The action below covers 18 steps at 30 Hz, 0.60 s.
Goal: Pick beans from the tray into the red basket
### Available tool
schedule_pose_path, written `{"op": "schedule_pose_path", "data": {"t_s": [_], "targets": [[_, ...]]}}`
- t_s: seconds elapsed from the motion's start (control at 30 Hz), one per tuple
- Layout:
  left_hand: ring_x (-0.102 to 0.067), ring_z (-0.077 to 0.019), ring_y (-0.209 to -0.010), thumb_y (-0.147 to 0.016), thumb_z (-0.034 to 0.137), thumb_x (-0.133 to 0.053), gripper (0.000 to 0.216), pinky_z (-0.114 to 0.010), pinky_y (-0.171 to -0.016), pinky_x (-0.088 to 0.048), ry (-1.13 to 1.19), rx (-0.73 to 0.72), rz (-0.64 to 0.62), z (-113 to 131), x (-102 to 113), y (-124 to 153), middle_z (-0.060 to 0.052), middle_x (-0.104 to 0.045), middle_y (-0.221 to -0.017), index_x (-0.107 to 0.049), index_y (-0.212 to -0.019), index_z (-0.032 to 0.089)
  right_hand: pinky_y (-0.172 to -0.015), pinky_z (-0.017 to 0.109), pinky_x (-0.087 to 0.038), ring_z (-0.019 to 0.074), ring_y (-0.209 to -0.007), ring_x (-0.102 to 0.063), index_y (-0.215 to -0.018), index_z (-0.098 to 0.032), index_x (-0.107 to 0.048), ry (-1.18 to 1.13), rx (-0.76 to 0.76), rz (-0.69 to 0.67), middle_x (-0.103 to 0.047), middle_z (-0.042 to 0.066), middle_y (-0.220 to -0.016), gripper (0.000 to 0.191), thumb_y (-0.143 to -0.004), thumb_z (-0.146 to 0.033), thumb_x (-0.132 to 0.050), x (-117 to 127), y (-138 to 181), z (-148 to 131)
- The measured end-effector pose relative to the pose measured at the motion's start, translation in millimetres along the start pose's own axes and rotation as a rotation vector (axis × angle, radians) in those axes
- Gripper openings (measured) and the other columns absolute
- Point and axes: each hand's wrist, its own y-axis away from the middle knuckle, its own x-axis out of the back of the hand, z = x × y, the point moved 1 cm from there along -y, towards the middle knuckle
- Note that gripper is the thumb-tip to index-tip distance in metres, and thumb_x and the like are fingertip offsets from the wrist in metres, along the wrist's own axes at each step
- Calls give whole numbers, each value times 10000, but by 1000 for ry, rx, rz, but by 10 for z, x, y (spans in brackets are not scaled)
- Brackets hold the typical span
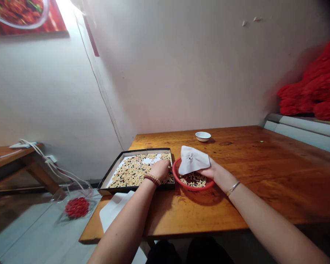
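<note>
My left hand (161, 169) is over the right side of a shallow black-edged tray (110, 191). Its fingers are curled closed beside the tray's right rim, and I cannot make out what is in them. Mixed beans (134, 170), mostly pale yellow with dark ones among them, are spread across the tray's white bottom. My right hand (209, 170) grips a white sheet (194, 160), cloth or paper, puckered at its middle. The sheet is tilted over a red plastic basket (195, 188), hiding part of it. More mixed beans (194, 180) lie in the basket.
On the wooden table (264, 176) a small white bowl (203, 136) stands near the wall. Another white sheet (114, 209) lies under my left forearm. A clear bag with red contents (77, 207) is on the floor at left. Red material (313, 88) is piled at right.
</note>
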Motion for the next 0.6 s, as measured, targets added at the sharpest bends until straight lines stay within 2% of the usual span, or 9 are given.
{"op": "schedule_pose_path", "data": {"t_s": [0.1,0.17,0.23,0.37,0.47,0.53,0.6], "targets": [[-728,-272,-1006,-960,183,-491,261,-338,-844,-542,-1,5,3,21,14,13,-161,-764,-1067,-738,-1043,162,-1044,482,-548,303,-1142,-698,-991,-244,-702,191,90,69,-779,87,-1092,215,-811,-353,-659,64,251,-69],[-731,-280,-983,-965,181,-475,274,-350,-831,-543,-21,20,8,49,38,28,-166,-765,-1043,-743,-1020,161,-1199,458,-410,309,-1323,-596,-1201,-257,-695,279,157,65,-717,71,-1310,525,-691,-270,-820,110,434,-115],[-732,-289,-973,-968,186,-468,282,-362,-817,-543,-43,37,13,76,65,45,-166,-765,-1038,-745,-1018,165,-1238,490,-352,337,-1358,-566,-1278,-245,-669,390,205,45,-677,89,-1382,646,-659,-264,-851,130,567,-154],[-725,-297,-978,-959,193,-498,262,-366,-805,-537,-75,59,32,93,97,69,-162,-762,-1051,-752,-1017,173,-1256,538,-310,360,-1339,-579,-1327,-182,-633,565,229,36,-663,135,-1394,645,-714,-290,-802,77,664,-228],[-710,-282,-982,-956,161,-502,255,-352,-808,-526,-74,74,99,77,111,69,-150,-761,-1031,-751,-1006,174,-1273,456,-301,303,-1370,-555,-1292,-225,-650,475,138,96,-665,74,-1400,635,-678,-186,-805,2,663,-279],[-691,-268,-997,-976,168,-497,247,-344,-833,-518,-50,73,216,82,137,62,-138,-757,-1020,-742,-1006,173,-1236,396,-372,251,-1389,-541,-1239,-272,-665,341,26,165,-653,18,-1414,584,-681,-123,-755,-45,622,-296],[-667,-247,-1024,-1002,207,-505,226,-329,-873,-506,4,24,359,117,179,60,-114,-755,-1036,-729,-1017,180,-1139,401,-495,247,-1355,-576,-1205,-261,-665,256,-99,237,-661,44,-1391,454,-760,-171,-672,-79,543,-290]]}}
